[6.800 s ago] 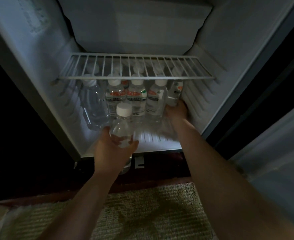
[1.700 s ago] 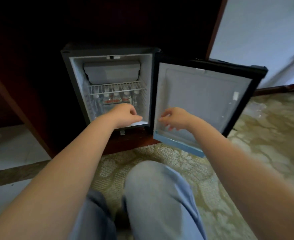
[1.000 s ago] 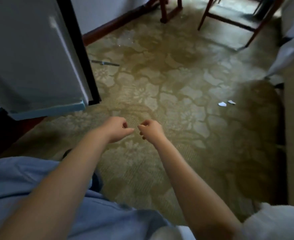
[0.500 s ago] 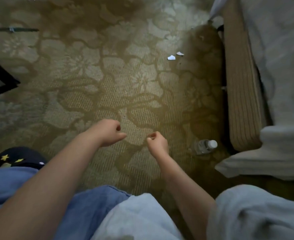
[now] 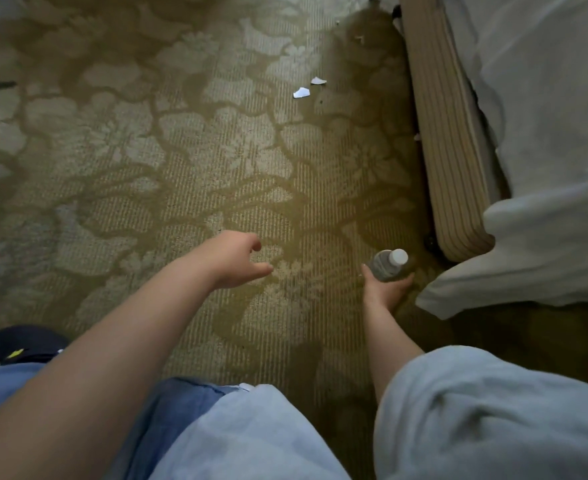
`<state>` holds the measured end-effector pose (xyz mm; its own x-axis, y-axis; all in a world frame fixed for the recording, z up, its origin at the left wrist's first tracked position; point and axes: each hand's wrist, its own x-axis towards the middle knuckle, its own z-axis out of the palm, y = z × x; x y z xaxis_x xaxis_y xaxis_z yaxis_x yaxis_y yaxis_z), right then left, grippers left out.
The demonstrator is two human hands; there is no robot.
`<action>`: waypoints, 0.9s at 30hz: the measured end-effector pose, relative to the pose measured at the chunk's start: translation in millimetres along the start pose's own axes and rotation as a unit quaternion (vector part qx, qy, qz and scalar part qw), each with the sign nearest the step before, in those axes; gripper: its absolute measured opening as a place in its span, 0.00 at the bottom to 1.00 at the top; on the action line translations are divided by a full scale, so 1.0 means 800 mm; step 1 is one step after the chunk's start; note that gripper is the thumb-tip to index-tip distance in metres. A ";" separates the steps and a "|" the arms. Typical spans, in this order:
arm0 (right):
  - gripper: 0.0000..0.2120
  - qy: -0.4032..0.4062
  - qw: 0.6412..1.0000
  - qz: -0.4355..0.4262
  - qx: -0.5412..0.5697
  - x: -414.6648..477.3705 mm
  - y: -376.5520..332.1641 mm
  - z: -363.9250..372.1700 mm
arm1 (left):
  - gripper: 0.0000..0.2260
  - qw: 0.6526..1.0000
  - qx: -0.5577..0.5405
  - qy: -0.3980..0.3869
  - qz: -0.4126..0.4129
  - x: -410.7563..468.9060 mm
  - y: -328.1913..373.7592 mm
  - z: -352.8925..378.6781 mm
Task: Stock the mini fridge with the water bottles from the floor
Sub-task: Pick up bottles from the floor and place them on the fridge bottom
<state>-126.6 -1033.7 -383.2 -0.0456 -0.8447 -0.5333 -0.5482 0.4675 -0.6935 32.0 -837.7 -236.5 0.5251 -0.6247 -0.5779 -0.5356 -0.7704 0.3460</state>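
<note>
Half a second ago both fists hung empty; now the right hand (image 5: 386,289) has its fingers wrapped around the water bottle (image 5: 387,265) beside the bed corner (image 5: 458,237). The left hand (image 5: 235,259), fingers loosely curled and empty, hovers over open carpet (image 5: 181,150).

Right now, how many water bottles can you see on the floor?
1. The bottle lies on the carpet near the bed corner, with the right hand closing around it. More could be hidden behind the bedding or out of frame.
</note>
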 end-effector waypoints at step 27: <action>0.16 -0.274 0.944 -0.179 0.039 -0.089 -0.003 0.084 | 0.28 0.993 -0.079 0.000 -0.089 -0.007 -0.046 0.004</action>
<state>-65.5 -957.0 -375.9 0.5809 -0.7011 -0.4137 -0.3821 0.2139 -0.8990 46.5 -805.2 -248.3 0.6021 -0.4770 -0.6403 -0.3236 -0.8789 0.3504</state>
